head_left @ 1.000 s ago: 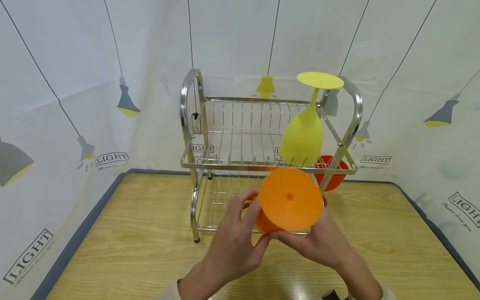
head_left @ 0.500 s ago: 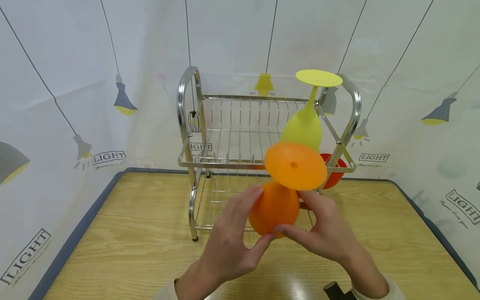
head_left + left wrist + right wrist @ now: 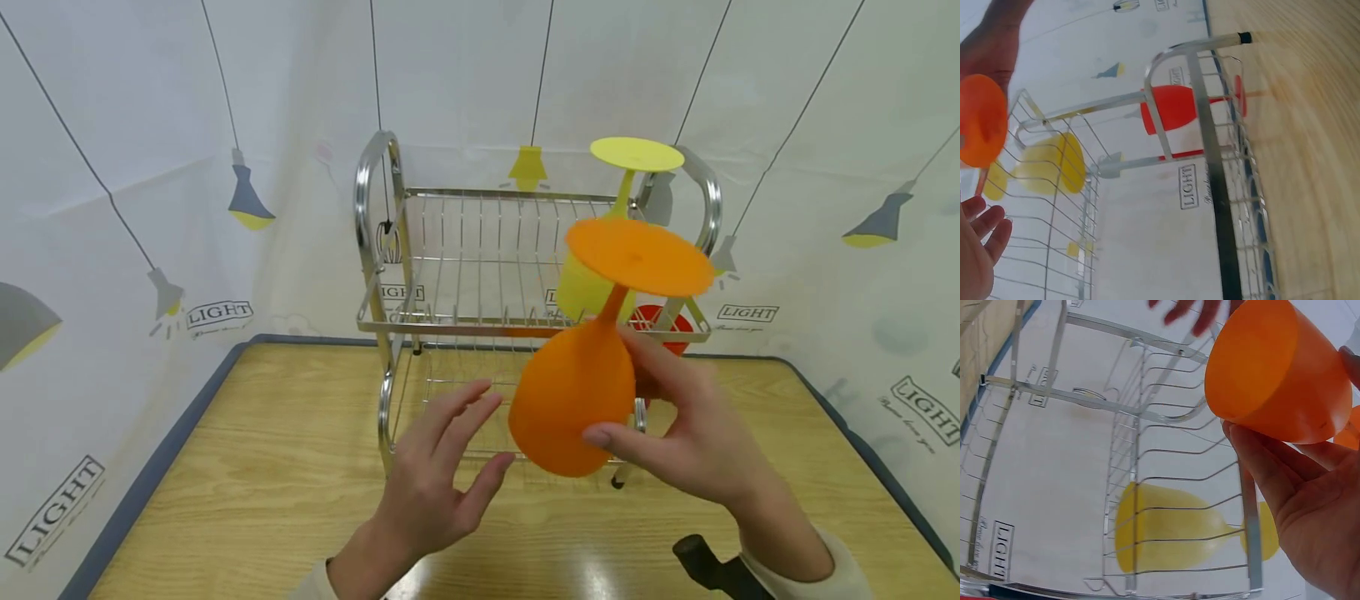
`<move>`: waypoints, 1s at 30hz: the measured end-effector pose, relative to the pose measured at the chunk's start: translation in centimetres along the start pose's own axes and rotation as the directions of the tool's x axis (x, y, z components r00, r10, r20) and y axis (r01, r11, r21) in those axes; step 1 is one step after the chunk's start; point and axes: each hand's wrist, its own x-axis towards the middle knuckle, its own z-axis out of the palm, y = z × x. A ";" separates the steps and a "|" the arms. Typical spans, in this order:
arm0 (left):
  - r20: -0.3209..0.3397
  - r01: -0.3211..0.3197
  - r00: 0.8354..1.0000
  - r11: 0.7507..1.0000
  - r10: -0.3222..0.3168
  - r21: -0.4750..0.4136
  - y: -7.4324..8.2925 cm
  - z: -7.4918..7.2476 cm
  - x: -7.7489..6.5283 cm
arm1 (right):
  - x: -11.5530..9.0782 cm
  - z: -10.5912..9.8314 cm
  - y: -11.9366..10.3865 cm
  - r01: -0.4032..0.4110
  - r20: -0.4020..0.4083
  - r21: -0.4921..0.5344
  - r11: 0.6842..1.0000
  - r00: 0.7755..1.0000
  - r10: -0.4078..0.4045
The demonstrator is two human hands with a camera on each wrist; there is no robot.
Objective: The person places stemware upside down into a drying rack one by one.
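Note:
An orange goblet [image 3: 573,400], upside down and tilted with its round foot uppermost, is gripped round its bowl by my right hand [image 3: 693,425]. In the right wrist view the open mouth of the orange goblet [image 3: 1254,369] shows, with fingers and thumb on either side of the bowl. My left hand [image 3: 438,475] is apart from it on the left, fingers spread and holding nothing. Behind the orange goblet, a yellow goblet [image 3: 588,287] stands upside down on the upper tier of a metal dish rack [image 3: 450,331], at its right end.
A red goblet [image 3: 1171,110] is at the rack's right side, mostly hidden in the head view. The rack's lower tier [image 3: 1238,187] lies beneath the upper one. A wooden table [image 3: 285,433] carries the rack, with printed white cloth [image 3: 300,167] around it.
The orange goblet has risen and tipped so its bowl and stem show, moving right. My left hand has let go of it and drawn away left; my right hand still grips it.

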 end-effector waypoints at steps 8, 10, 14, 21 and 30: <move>0.058 0.004 0.998 0.993 -0.011 0.122 -1.9 -0.7 -2.1 | 1.7 -1.6 -1.2 0.109 -0.053 0.049 0.993 0.993 -0.107; 0.073 0.019 0.997 0.989 -0.030 0.147 -2.3 -1.0 -2.5 | 2.1 -1.8 -1.5 0.131 -0.075 0.043 0.990 0.989 -0.127; 0.089 0.056 0.993 0.983 -0.073 0.178 -3.2 -1.4 -3.1 | 2.8 -2.2 -1.9 0.127 -0.100 0.007 0.992 0.987 -0.126; 0.084 0.088 0.991 0.971 -0.109 0.220 -4.5 -1.8 -3.8 | 3.7 -2.5 -2.1 0.103 -0.129 -0.010 0.995 0.986 -0.103; 0.037 0.107 0.992 0.952 -0.123 0.286 -6.0 -2.0 -4.5 | 4.9 -2.8 -1.8 0.022 -0.169 -0.060 0.998 0.985 -0.032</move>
